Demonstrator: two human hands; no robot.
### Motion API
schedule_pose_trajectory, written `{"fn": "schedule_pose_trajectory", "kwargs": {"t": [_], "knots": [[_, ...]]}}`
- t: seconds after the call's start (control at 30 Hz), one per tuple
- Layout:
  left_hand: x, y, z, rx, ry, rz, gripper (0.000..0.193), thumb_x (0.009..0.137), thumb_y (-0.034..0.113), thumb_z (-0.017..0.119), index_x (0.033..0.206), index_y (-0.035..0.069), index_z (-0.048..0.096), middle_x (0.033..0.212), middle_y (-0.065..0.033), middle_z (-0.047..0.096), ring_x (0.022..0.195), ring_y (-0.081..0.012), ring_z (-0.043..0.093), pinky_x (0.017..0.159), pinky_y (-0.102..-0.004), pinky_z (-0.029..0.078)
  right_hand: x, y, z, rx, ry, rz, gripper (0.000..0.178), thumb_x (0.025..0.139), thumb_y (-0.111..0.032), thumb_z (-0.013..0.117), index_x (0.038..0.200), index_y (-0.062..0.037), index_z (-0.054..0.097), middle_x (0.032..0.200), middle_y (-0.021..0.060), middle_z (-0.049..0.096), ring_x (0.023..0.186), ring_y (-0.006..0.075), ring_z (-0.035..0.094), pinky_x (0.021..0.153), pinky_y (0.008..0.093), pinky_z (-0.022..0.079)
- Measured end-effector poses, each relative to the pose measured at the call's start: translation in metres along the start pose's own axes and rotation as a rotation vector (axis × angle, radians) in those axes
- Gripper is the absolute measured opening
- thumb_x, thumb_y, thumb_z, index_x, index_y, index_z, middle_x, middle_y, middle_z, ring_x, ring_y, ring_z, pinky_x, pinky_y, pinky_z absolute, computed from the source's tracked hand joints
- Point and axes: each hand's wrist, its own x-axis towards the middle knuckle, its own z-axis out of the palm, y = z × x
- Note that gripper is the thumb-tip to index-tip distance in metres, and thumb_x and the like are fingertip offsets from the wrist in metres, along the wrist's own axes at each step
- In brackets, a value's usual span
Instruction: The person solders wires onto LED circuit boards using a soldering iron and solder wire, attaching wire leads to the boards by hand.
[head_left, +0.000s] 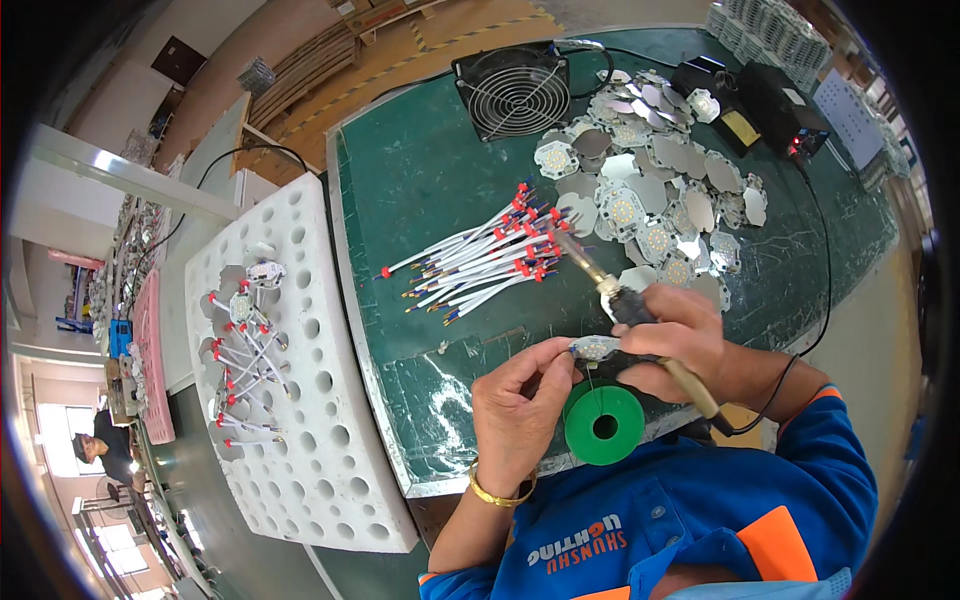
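Observation:
My right hand (675, 340) is closed round a soldering iron (625, 303), its metal tip pointing up and left toward the wire bundle. Low near the bench's front edge, my left hand (525, 395) pinches the edge of a small round LED board (596, 348). The right fingers come close to or touch that board's other side. A green spool (604, 424) sits just below, and a thin strand rises from it to the board. Past my hands lie white wires (490, 255) with red ends. Right of them spreads a heap of silver LED boards (650, 205).
A black fan (518, 95) stands at the far edge of the green bench (390, 190). Black boxes (780, 110) at the far right feed the iron's cable. On the left, a holed white foam block (345, 485) carries wired boards (240, 307). A person (105, 445) is farther left.

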Motion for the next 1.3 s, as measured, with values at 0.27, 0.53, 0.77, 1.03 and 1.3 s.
{"fn": "schedule_pose_trajectory", "kwargs": {"t": [0.27,0.53,0.77,1.03,1.3], "knots": [[-0.008,0.001,-0.001,0.116,-0.009,0.073,0.016,0.081,0.002,0.059,0.095,-0.001,0.066,0.073,-0.0046,0.065,0.063,-0.0051,0.057,0.058,-0.0190,0.045,-0.016,-0.010,-0.029,0.231,0.015,-0.064,0.026,0.078,-0.023,0.062,0.093,-0.0029,0.058,0.064,0.0059,0.047,0.052,0.0223,0.046,0.053,0.0355,0.037],[-0.011,0.004,0.000,0.169,-0.026,0.076,0.017,0.080,-0.001,0.058,0.094,-0.003,0.066,0.071,-0.0050,0.064,0.064,-0.0066,0.056,0.057,-0.0190,0.044,-0.021,-0.014,-0.042,0.401,-0.066,-0.104,0.019,0.073,-0.014,0.058,0.089,-0.0069,0.063,0.055,-0.0002,0.039,0.043,0.0157,0.039,0.051,0.0306,0.031],[-0.012,0.005,0.000,0.168,-0.024,0.070,0.017,0.079,0.000,0.059,0.094,-0.002,0.067,0.071,-0.0049,0.063,0.063,-0.0066,0.055,0.057,-0.0185,0.044,-0.018,-0.016,-0.040,0.406,-0.118,-0.091,0.017,0.069,-0.009,0.057,0.084,-0.0068,0.065,0.055,-0.0013,0.040,0.041,0.0150,0.038,0.050,0.0291,0.031],[-0.010,-0.001,-0.002,0.088,-0.028,-0.019,0.017,0.081,0.002,0.060,0.096,-0.002,0.066,0.071,-0.0035,0.063,0.063,-0.0050,0.054,0.055,-0.0178,0.041,-0.018,-0.012,-0.037,0.340,-0.120,-0.134,0.020,0.063,-0.007,0.058,0.082,-0.0077,0.065,0.055,-0.0017,0.040,0.042,0.0141,0.038,0.050,0.0281,0.031],[-0.006,0.000,-0.002,-0.002,-0.019,-0.055,0.017,0.082,0.003,0.060,0.096,-0.003,0.065,0.071,-0.0037,0.063,0.064,-0.0054,0.056,0.058,-0.0181,0.043,-0.018,-0.007,-0.032,0.101,-0.165,-0.391,0.020,0.062,-0.006,0.059,0.081,-0.0096,0.063,0.054,-0.0042,0.038,0.040,0.0113,0.036,0.052,0.0273,0.031]]}}
